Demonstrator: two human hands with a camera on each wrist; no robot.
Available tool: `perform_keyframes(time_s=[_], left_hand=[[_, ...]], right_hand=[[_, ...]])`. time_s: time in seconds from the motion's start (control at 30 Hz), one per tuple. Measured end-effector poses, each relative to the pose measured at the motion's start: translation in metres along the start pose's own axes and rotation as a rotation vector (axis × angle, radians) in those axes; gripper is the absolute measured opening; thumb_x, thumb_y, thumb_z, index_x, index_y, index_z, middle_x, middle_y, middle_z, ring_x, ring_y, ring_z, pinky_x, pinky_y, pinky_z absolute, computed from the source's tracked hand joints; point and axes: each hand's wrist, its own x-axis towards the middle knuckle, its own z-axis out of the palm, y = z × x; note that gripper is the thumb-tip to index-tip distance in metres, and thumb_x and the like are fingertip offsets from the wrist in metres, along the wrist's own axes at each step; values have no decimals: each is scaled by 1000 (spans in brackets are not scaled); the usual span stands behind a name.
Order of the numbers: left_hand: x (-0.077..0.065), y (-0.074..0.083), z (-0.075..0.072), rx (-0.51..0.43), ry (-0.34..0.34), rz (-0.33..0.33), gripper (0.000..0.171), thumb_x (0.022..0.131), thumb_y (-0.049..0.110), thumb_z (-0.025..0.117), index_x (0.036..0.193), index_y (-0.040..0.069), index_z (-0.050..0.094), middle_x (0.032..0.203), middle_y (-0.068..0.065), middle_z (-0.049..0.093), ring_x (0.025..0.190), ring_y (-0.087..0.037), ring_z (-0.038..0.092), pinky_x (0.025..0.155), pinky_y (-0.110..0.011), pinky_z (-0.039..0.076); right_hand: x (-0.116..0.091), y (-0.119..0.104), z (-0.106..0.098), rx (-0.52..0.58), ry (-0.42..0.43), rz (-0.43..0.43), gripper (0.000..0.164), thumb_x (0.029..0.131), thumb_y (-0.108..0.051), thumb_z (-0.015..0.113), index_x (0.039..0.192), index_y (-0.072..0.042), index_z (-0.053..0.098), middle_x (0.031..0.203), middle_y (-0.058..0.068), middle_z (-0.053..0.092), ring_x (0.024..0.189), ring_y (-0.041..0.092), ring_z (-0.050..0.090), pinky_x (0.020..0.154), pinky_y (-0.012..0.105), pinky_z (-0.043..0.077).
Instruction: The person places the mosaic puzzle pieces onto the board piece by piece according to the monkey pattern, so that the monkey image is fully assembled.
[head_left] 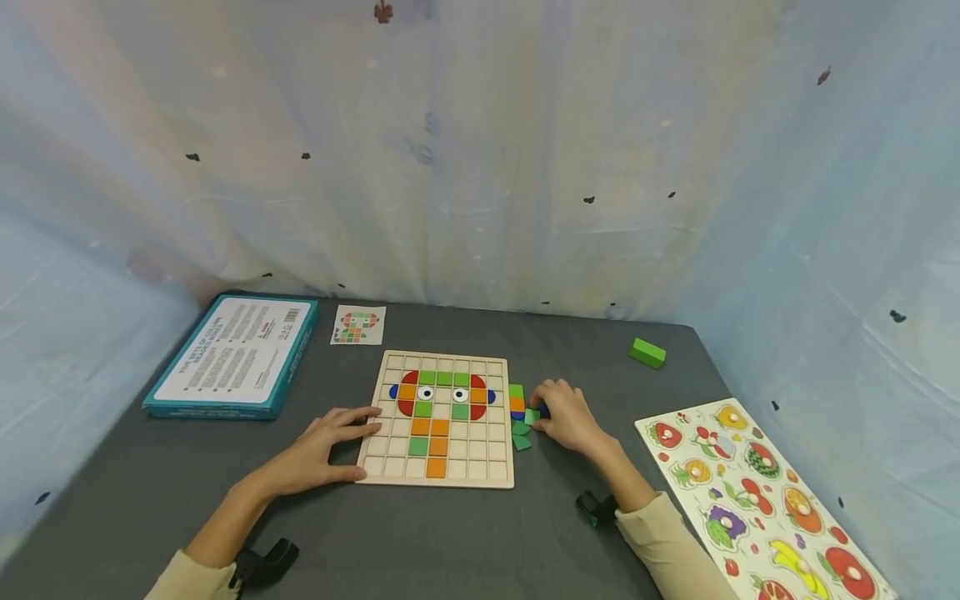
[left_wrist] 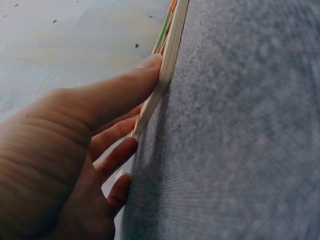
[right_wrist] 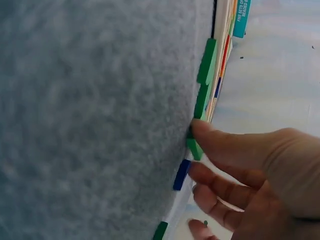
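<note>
A wooden grid board (head_left: 480, 467) lies flat on the table, with coloured tiles set in it as a face with two eye tiles (head_left: 426, 393) and an orange-and-green column (head_left: 437, 446) below. My left hand (head_left: 330, 446) rests along the board's left edge, thumb at the near corner and fingers on the rim. Right of the board, my right hand (head_left: 567, 417) has its thumb and curled fingers around a small green tile (right_wrist: 195, 149) at table level. Close under those fingers is a blue piece (right_wrist: 181, 175). More green pieces (head_left: 521, 442) lie beside the board.
A pattern card (head_left: 358, 325) lies behind the board. At the back left is a teal box (head_left: 232, 354). A green block (head_left: 647, 353) stands at the back right, and a fruit puzzle board (head_left: 757, 500) lies near the right forearm. Curtains surround the table.
</note>
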Motion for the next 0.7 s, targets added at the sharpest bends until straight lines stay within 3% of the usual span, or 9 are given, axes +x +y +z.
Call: perform_keyframes(time_s=[0.17,0.3,0.4,0.47,0.6,0.7], left_hand=[[0,-1,0,9,2,3,74,83,46,78,145,12,55,155,-4,40,133,-27,36,98,-64,25],[0,-1,0,7,2,8,74,83,46,78,145,12,55,155,-4,40,134,-27,35,97,-63,26],[-1,0,0,3,1,6,74,83,46,79,144,11,55,155,-4,40,134,-27,35,98,-64,25],[-1,-1,0,4,1,3,74,83,46,79,144,11,55,155,-4,40,134,-27,35,98,-64,25],[0,-1,0,17,1,5,74,83,48,77,145,13,55,155,-2,40,134,-27,35,98,-62,26],[0,-2,0,12,4,20,74,84,48,77,145,13,55,155,-3,40,135,-26,35,97,-61,27]], right_hand=[[4,-5,-1,41,11,-19,20,77,-4,85,88,-10,69,81,1,61,75,16,47,78,42,35],[7,-16,-2,16,144,-90,18,78,0,82,93,-7,73,76,0,61,67,13,48,76,43,42],[12,-34,2,45,189,-189,22,82,2,78,102,-3,74,80,3,64,65,12,53,69,36,48],[15,-51,7,107,153,-280,23,85,2,76,107,-2,74,85,5,66,67,12,56,64,29,48],[19,-92,19,237,-57,-458,20,90,-1,72,109,-3,73,94,5,69,77,9,59,69,19,46],[22,-118,31,251,-195,-537,17,92,-4,71,109,-5,73,97,3,70,78,5,58,71,15,44]])
